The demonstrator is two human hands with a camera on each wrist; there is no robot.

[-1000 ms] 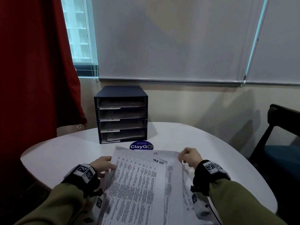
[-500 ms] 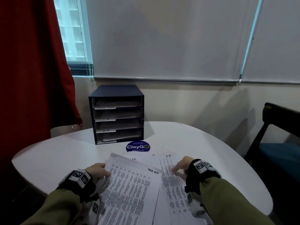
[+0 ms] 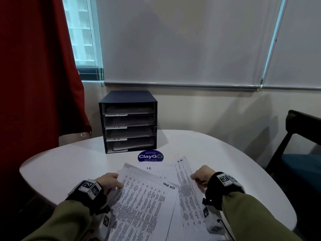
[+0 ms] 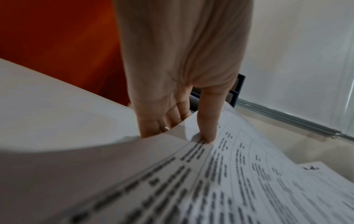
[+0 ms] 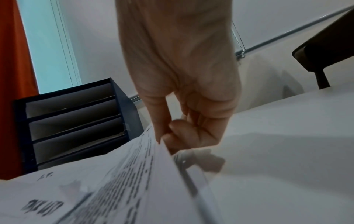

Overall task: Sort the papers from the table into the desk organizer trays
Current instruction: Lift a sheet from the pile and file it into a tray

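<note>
The left hand [image 3: 109, 181] pinches the TASK LIST sheet [image 3: 145, 202] by its edge while the right hand [image 3: 201, 174] grips the neighbouring sheet [image 3: 186, 181] — likely fanning the table's [image 3: 69, 164] stack apart to read headings — organizer [image 3: 128, 121] waiting beyond.

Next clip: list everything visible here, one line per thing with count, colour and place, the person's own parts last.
papers: several, white, printed, fanned on the table's near side; top sheet marked TASK LIST
desk organizer: one, dark blue, four trays holding papers, table's far side
sticker: one, blue, round, before the organizer
table: one, white, rounded
curtain: one, red, left
blinds: white, lowered, behind
chair: one, dark, right
left hand: pinches the papers' left edge
right hand: pinches a sheet's right edge
</note>
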